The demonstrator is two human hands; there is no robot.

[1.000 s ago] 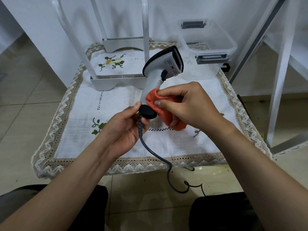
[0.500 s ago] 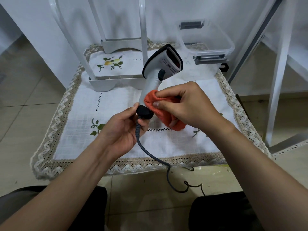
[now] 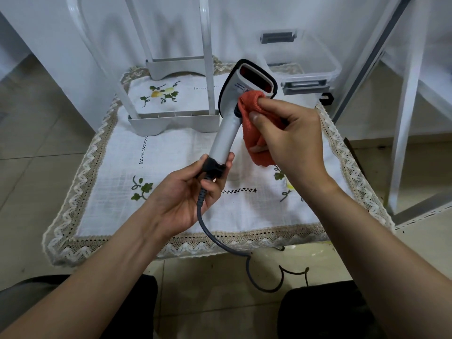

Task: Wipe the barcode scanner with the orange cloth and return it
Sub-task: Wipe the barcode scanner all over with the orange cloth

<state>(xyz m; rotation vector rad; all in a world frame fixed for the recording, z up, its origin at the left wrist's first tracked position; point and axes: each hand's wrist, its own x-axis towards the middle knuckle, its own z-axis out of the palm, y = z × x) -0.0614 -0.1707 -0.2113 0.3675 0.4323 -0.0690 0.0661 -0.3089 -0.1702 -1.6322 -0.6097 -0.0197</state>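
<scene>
The barcode scanner (image 3: 227,133) is held in the air above the table. The left hand (image 3: 186,194) has thumb and curled fingers clamped round the black end cap of its handle, where the cable (image 3: 210,231) leaves. From that grip the body leans away toward one o'clock. The right hand (image 3: 293,140) is bunched round the orange cloth (image 3: 252,111), thumb and forefinger pressing a fold against the neck just under the scan window (image 3: 256,77).

The main risk, as I judge it, is leverage. The only hold on the scanner is at the very bottom of a long handle, while the rubbing force lands near the head. A firm stroke could twist it in the fingers or lever it loose. A dark part shows at the cloth's nine o'clock edge, probably the trigger, and pressure there might fire it.

The cloth's loose tail hangs at six o'clock of the right hand and could catch on the handle.

Further out, the cable drops over the edge of the tablecloth (image 3: 171,211) and loops on the floor at five o'clock, between the knees. A shifted leg could tug it. The head sits near the white rack (image 3: 176,118) at ten o'clock and the clear plastic box (image 3: 315,59) at one o'clock, so a slip could knock either. I cannot tell where the scanner belongs.
</scene>
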